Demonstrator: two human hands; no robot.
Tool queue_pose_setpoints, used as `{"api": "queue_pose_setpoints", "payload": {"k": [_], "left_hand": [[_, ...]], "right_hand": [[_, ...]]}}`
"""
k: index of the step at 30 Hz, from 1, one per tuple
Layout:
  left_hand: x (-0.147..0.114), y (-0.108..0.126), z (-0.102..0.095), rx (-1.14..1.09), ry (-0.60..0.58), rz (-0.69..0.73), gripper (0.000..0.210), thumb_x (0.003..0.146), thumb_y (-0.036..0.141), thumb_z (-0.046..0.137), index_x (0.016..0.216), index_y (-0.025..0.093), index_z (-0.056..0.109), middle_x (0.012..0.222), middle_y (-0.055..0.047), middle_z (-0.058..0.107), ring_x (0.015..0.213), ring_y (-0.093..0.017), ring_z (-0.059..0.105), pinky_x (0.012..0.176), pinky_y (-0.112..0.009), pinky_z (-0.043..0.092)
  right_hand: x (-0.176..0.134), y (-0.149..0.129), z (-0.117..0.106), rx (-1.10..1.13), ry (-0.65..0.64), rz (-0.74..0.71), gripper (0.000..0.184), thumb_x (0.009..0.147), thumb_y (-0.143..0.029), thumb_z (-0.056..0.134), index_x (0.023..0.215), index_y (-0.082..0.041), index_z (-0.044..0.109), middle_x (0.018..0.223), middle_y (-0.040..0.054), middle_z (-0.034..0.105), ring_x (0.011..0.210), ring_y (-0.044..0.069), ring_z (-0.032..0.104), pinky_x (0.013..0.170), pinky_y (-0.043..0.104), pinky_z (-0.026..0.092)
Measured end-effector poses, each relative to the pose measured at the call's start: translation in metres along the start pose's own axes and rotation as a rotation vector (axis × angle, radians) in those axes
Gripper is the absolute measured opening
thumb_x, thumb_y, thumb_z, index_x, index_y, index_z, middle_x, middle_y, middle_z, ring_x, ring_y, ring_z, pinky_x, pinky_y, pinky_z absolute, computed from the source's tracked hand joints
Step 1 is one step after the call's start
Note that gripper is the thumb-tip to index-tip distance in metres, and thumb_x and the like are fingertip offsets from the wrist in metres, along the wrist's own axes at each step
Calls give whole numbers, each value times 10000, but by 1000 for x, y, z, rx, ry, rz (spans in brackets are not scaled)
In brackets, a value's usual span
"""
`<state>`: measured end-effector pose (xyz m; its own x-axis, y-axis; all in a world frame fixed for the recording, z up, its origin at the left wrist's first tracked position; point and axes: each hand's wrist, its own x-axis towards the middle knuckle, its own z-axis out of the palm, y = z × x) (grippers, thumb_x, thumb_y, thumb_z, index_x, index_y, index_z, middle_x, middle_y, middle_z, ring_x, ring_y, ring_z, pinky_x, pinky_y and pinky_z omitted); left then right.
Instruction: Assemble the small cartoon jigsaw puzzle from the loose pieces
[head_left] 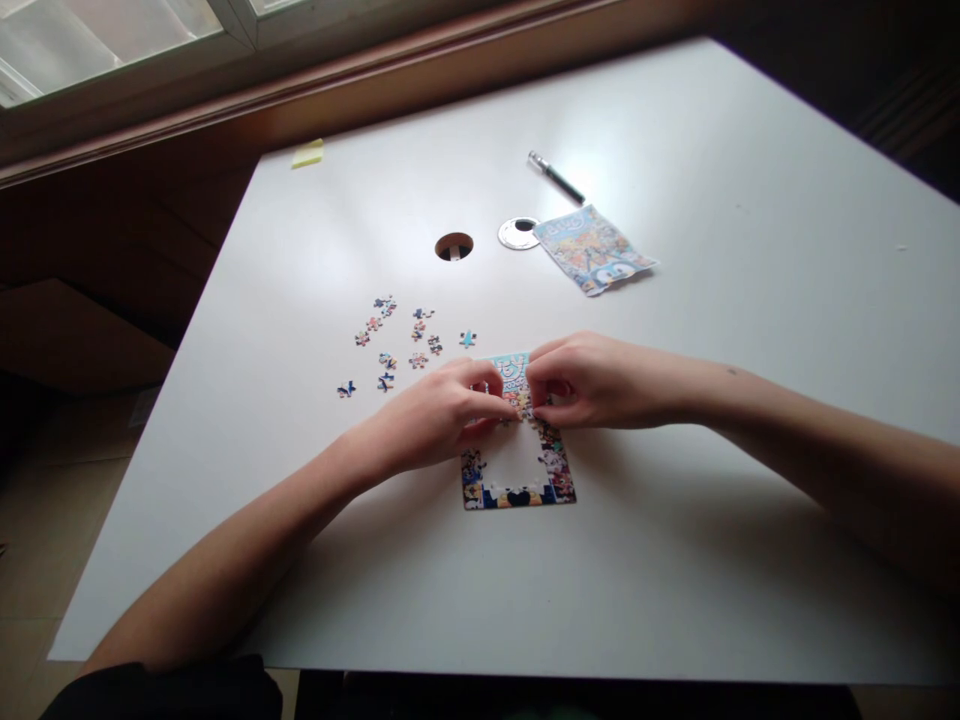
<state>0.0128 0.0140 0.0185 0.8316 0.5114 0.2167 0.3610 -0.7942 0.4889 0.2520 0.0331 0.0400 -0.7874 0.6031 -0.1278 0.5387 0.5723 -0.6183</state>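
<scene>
A small jigsaw puzzle lies flat on the white table, its colourful border joined and a pale gap in the middle. My left hand reaches over its left side, thumb and forefinger closed at a jigsaw piece near the top of the gap. From the right, my right hand has its fingertips pinched on the puzzle's pieces at the same spot. My fingers partly cover the upper puzzle, so the exact fit there is hidden. Several loose jigsaw pieces lie scattered beyond my left hand.
A colourful printed packet lies beyond my right hand, with a pen behind it. The white table has a round hole and a round metal cover. A yellow sticky note is at the far left edge, near a window.
</scene>
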Motion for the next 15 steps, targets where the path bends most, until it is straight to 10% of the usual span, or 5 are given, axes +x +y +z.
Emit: {"api": "queue_pose_setpoints", "payload": {"k": [15], "left_hand": [[3,13,-6,192,-78,54,210,925,149,521,1031,182,699,1030,-107,617,887,-190,548,840,-349,509]], "right_hand": [[3,3,5,49,47,140,78,741,-226,596,676,-197,564,641,-26,571,578,106,453,538,250,299]]}}
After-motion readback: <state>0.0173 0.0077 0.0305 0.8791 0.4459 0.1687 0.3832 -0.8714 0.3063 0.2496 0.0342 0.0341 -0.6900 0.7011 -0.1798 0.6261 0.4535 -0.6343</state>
